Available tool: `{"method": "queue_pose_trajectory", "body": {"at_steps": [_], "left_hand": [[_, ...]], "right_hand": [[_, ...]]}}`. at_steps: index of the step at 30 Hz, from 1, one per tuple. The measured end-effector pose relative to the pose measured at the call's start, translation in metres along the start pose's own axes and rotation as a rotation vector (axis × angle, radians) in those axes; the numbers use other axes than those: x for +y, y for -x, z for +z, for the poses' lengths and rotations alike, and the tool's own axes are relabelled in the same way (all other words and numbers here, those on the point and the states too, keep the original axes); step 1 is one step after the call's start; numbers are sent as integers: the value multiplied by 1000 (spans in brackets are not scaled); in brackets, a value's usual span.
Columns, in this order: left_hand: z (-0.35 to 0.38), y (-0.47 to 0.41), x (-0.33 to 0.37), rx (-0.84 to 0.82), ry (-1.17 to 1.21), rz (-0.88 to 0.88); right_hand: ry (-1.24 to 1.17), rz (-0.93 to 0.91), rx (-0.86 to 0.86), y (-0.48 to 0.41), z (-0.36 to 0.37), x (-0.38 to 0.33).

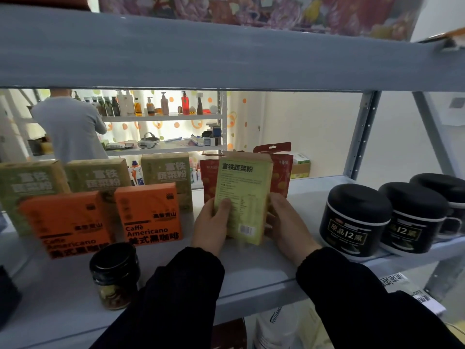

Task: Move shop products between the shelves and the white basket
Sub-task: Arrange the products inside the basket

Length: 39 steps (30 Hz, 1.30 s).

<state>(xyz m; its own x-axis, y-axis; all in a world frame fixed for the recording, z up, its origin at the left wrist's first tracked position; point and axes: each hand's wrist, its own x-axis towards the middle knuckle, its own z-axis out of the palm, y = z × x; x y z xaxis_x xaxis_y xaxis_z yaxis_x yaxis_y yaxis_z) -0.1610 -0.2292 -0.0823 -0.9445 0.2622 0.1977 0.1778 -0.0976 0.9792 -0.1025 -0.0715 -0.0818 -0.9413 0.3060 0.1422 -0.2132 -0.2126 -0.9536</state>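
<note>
The red pouches at 12 o'clock are mostly hidden behind the green box, with only their tops and sides showing. The right hand's fingertips disappear behind the box, and the orange boxes at 9 o'clock are blurred. The green box stands upright, but I cannot tell whether its base touches the grey shelf. The left hand grips its 8 o'clock edge, thumb across the printed face. The right hand clasps the 4 o'clock edge, fingers curled round. Bare shelf runs toward 6 o'clock to the front lip. At 3 o'clock a gap separates the box from the black tubs.
</note>
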Motion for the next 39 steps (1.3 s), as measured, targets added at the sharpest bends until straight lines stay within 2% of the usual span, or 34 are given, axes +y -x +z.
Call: {"method": "queue_pose_trajectory", "body": {"at_steps": [4,9,17,19,23,26,31,39], "left_hand": [[-1,-1,2,-6,-116,15],[5,6,6,-108,26,3],[5,11,10,-136,33,41],[4,11,10,-151,-6,52],[2,11,3,-302,-136,85],[3,13,4,-307,-275,107],[3,20,12,-274,-235,79],[3,25,13,-297,-182,79]], "right_hand": [[72,11,-78,3,-1,4],[44,14,-142,2,-5,4],[17,13,-287,4,-4,6],[-9,4,-277,2,-5,8],[-49,-20,-237,-2,-6,12],[-26,-27,-166,-4,-7,13],[40,31,-175,2,-6,4],[97,-9,-127,-1,-8,10]]}}
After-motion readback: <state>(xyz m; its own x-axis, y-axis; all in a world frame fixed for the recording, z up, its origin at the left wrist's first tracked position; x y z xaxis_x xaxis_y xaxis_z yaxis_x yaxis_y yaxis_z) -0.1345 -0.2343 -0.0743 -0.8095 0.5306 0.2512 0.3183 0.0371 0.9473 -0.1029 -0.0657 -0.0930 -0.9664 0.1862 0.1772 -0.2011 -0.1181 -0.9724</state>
